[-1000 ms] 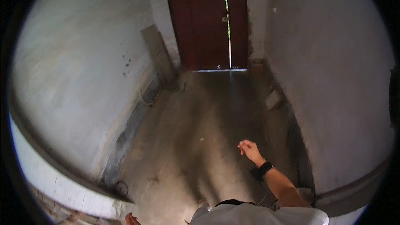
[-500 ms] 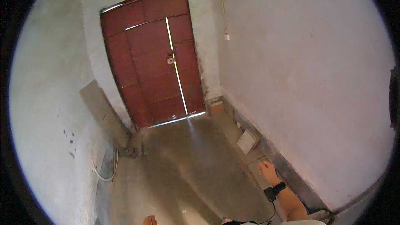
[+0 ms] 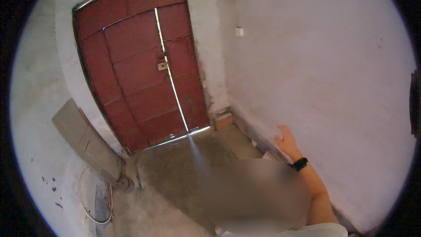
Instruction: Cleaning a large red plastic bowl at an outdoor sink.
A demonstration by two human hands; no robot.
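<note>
My right hand point(image 3: 288, 144) reaches forward beside the pale wall point(image 3: 315, 83), its thumb and fingers apart and nothing in it. A black watch point(image 3: 300, 163) is on that wrist. I cannot tell whether the fingertips touch the wall. No part of my left hand can be made out. Ahead stands a dark red metal door point(image 3: 136, 70), closed, with a small lock plate point(image 3: 162, 66) beside a bright vertical gap.
A long board point(image 3: 85, 140) leans on the left wall above a coiled white hose point(image 3: 83, 202). Bricks point(image 3: 224, 121) sit at the far right corner of the concrete floor point(image 3: 171, 180). A blurred oval patch hides the floor before me.
The door looks larger and nearer. My right hand has risen and stretched forward along the wall. My left hand, at the lower edge before, has dropped out of sight.
</note>
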